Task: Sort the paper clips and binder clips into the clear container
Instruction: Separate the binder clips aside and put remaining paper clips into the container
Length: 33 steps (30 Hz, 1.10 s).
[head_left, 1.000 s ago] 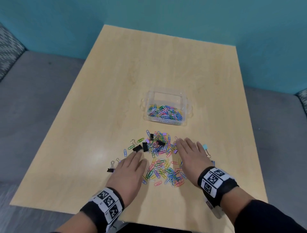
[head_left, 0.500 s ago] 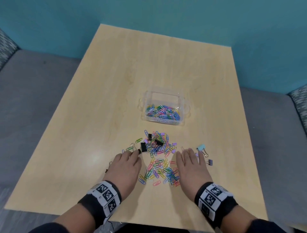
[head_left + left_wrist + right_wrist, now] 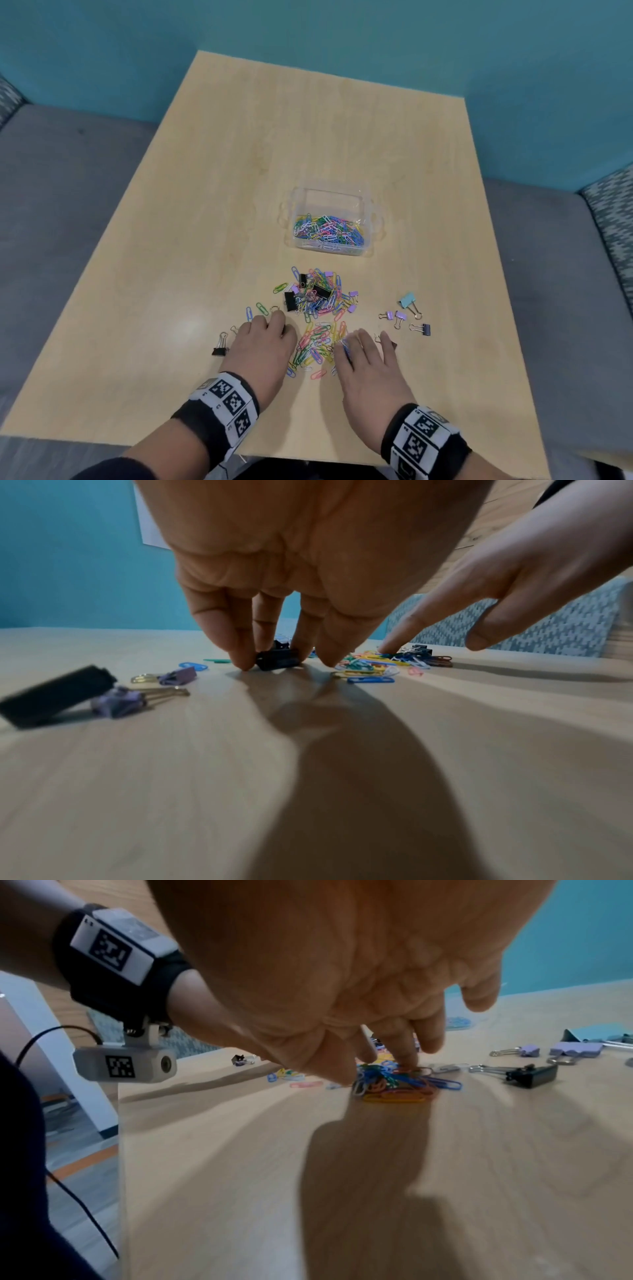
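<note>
Left hand (image 3: pixel 262 349): your fingers curl down around a black binder clip (image 3: pixel 277 660).
Right hand (image 3: pixel 371 368): your fingers spread, tips pressing paper clips (image 3: pixel 397 1083) to the tabletop (image 3: pixel 205 240).

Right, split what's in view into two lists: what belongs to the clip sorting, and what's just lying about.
Belongs to the job:
- clear container, paper clips already inside
- loose paper clips on the table
- black binder clips in the pile
- stray binder clips off to the right
- left hand, right hand

Just lying about:
- table
- grey seat
- patterned cushion
</note>
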### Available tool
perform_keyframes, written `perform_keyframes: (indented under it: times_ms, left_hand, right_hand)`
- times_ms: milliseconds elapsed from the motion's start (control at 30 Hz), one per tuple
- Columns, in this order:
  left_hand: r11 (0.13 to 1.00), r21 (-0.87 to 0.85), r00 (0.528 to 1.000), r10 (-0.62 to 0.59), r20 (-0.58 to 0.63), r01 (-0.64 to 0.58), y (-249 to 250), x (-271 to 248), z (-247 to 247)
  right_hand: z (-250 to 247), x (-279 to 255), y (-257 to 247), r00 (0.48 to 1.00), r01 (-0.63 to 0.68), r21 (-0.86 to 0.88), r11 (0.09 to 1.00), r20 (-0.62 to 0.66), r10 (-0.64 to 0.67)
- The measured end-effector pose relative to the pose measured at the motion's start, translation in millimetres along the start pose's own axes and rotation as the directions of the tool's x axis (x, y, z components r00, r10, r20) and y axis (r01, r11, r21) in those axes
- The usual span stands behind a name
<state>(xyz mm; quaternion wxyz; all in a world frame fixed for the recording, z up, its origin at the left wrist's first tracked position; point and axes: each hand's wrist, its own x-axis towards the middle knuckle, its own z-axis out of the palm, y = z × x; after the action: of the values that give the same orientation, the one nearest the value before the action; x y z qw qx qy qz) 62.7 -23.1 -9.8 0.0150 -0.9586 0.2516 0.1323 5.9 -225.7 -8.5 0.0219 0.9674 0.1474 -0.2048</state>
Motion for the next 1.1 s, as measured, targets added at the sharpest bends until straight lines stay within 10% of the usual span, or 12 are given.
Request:
perform_keyframes:
  times_ms: [267,733,1100]
  left_hand:
    - [0.996,-0.064,0.995,0.051,-0.086,-0.057,-3,-21,2]
    - [0.979,-0.078,0.977,-0.196,-0.090,0.189,-29,-63,8]
    - [0.997,-0.073,0.993,-0.019,-0.119,0.011,-5,-51,10]
  right_hand:
    - [-13,10,27,0.982,-0.015,0.013,1.000,-0.187,0.017]
    - [-25,40,65,0.997,0.074,-0.122,0.990,0.003,-0.074]
    - [-12,27,79,0.996,0.076,-0.032,0.997,-0.046,-0.077]
